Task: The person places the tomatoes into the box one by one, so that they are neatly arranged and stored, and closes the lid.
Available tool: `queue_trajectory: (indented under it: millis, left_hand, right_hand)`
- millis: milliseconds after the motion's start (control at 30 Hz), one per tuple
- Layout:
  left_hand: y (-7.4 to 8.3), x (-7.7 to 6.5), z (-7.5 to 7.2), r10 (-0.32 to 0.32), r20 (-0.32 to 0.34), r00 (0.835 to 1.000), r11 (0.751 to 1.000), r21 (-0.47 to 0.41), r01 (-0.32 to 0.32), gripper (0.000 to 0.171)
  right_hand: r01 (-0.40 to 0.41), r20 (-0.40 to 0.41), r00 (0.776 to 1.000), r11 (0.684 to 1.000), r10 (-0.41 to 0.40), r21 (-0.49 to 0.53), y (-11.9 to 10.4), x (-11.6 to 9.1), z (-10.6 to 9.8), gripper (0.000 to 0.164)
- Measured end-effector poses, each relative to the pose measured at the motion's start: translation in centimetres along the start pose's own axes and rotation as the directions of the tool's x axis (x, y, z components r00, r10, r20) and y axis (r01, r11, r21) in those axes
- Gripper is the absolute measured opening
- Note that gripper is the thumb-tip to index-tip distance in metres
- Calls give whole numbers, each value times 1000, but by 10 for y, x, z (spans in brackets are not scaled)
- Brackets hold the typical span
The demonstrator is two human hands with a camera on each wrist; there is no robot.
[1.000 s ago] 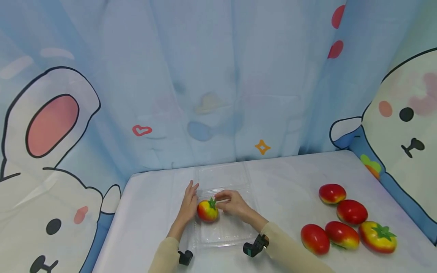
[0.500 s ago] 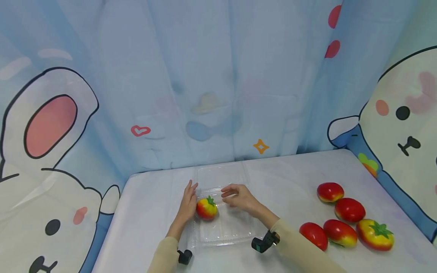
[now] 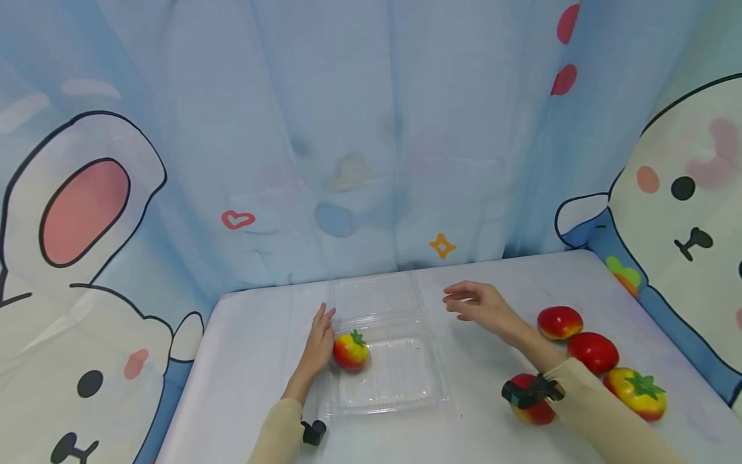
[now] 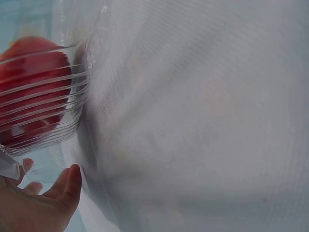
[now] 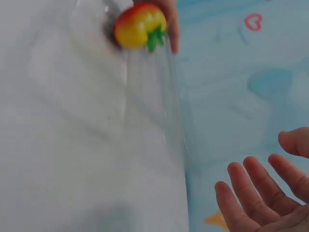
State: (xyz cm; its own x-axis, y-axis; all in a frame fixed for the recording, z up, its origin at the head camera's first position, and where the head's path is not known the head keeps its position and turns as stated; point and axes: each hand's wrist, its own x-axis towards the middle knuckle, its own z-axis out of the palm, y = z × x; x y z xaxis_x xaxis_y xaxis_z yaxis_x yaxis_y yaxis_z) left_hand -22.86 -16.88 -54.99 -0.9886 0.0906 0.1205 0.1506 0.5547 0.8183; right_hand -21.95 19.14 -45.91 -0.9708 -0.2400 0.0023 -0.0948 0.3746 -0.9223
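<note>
A clear plastic clamshell box [image 3: 400, 374] lies on the white table with its lid [image 3: 377, 298] folded back toward the curtain. Inside its left end sits a red-and-yellow tomato-like fruit [image 3: 350, 351] with a green calyx. My left hand [image 3: 315, 345] rests along the box's left edge, fingers extended; in the left wrist view the fingers [image 4: 70, 188] are at the ribbed wall, the fruit showing red through it. To the right of the box, my right hand [image 3: 481, 308] is in the air over the table, fingers loosely spread and holding nothing, as the right wrist view confirms.
More such fruits lie on the right: a red one [image 3: 560, 323] at the back, another red one [image 3: 594, 353], and a yellow-red one [image 3: 637, 393] with a calyx. One in front [image 3: 536, 412] is partly covered by the wrist camera. A printed curtain [image 3: 359, 129] hangs behind.
My right hand has drawn away from the fruit in the box and moved right and farther back, out past the box. The left hand and the fruit have stayed nearly in place.
</note>
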Motion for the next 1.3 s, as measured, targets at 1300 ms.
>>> queue_trajectory:
  millis: [1300]
  left_hand:
    - [3, 0, 2, -33, 2, 999, 999, -7, 33, 46]
  right_hand:
    - [-437, -351, 858, 892, 375, -115, 132, -42, -158, 71]
